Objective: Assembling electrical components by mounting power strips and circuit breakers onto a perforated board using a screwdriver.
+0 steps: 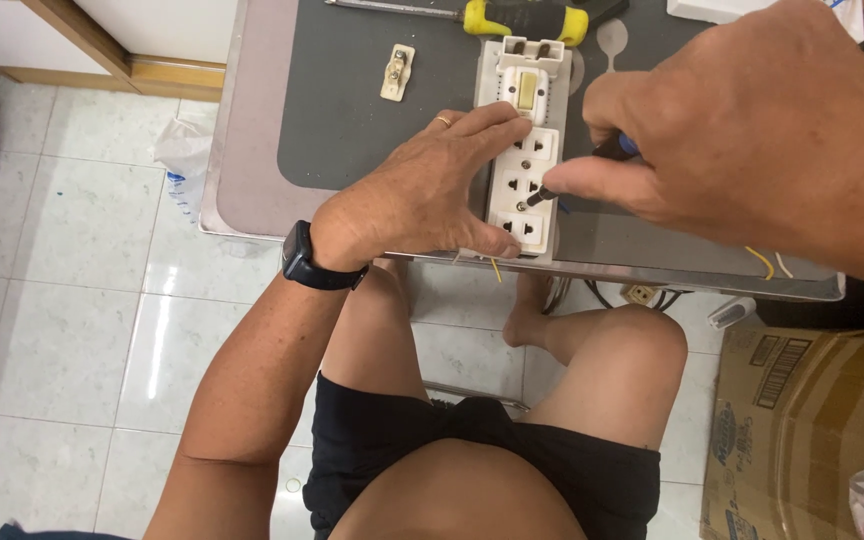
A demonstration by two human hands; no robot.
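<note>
While seated at the table's near edge, the person's left hand lies flat, fingers spread, pressing the white outlet strip. Right hand pinches a small screwdriver, tip on a mid-strip screw; fastening appears unfinished. Brown cardboard box stands on the floor, lower right. Yellow-handled tool lies at the far edge.

Tiled floor, small metal-edged table, clutter at the margins.

Glossy pale floor tiles spread left of and below the hands, catching soft overhead glare. The table beneath the hands has a grey top and steel rim. Wooden trim runs along the wall up-left of the hands. A cardboard box sits down-right; a crumpled plastic bag lies just left of the table.
</note>
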